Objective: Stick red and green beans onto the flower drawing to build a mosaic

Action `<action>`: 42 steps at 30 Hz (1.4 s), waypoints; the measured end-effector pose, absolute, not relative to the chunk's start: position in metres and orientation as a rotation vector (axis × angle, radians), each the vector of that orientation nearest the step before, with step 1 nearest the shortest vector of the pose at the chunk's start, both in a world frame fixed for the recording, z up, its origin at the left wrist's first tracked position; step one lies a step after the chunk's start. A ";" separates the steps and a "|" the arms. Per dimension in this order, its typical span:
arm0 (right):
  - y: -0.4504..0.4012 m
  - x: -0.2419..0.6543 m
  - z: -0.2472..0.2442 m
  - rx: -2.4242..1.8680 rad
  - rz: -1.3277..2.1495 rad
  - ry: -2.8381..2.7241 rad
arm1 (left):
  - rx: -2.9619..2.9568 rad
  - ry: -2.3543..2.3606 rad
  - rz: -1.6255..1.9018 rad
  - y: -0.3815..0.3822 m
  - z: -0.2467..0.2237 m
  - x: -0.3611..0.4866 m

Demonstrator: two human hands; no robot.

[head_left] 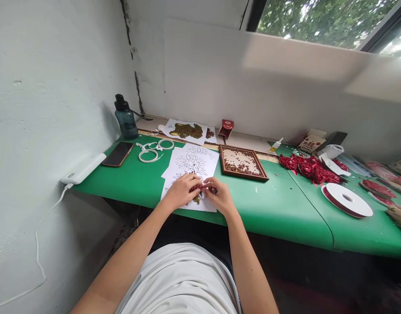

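Observation:
Drawn flowers in black outline cover several overlapping white paper sheets (pixel 189 162) on the green table before me. Dark red beads (pixel 195 188) form a patch on the top sheet, with olive-gold beads (pixel 197 199) just below. My left hand (pixel 182 190) rests on the sheet left of the red patch, fingers apart around it. From the right, my right hand (pixel 219 195) comes in with thumb and fingertips pinched at the patch's edge. What it pinches is too small to make out. Something small and white (pixel 202 195) shows between the hands.
A framed tray (pixel 262 175) of loose beads lies to the right. Behind are beaded pictures (pixel 184 131) and a glue bottle (pixel 276 145). Phone (pixel 118 154), white cable (pixel 148 155) and bottle (pixel 126 122) stand left. Far right: ribbon spool (pixel 357 198), red material (pixel 318 171), another person's hand (pixel 399 216).

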State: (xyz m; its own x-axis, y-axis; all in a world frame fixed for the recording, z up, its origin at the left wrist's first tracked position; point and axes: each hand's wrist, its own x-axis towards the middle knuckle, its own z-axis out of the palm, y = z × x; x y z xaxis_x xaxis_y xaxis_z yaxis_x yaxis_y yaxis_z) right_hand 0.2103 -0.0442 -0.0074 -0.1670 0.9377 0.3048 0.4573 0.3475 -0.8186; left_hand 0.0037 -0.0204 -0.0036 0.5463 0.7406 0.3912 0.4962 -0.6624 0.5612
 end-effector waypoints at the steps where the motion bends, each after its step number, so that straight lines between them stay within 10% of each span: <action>1: -0.045 0.210 -0.007 -1.239 0.731 -1.778 | 2.400 1.008 0.873 -0.020 -0.003 0.004; 42: -0.042 0.210 -0.010 -1.243 0.619 -1.869 | 2.427 1.023 0.863 -0.022 -0.004 0.005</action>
State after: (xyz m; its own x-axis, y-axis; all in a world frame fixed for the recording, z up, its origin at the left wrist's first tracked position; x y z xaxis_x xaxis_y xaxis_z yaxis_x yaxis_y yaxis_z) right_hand 0.2098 -0.0420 -0.0097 -0.2062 0.9162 0.3436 0.5300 0.3997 -0.7478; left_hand 0.0046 -0.0223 -0.0041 0.5494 0.7371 0.3934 0.5120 -0.6691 0.5386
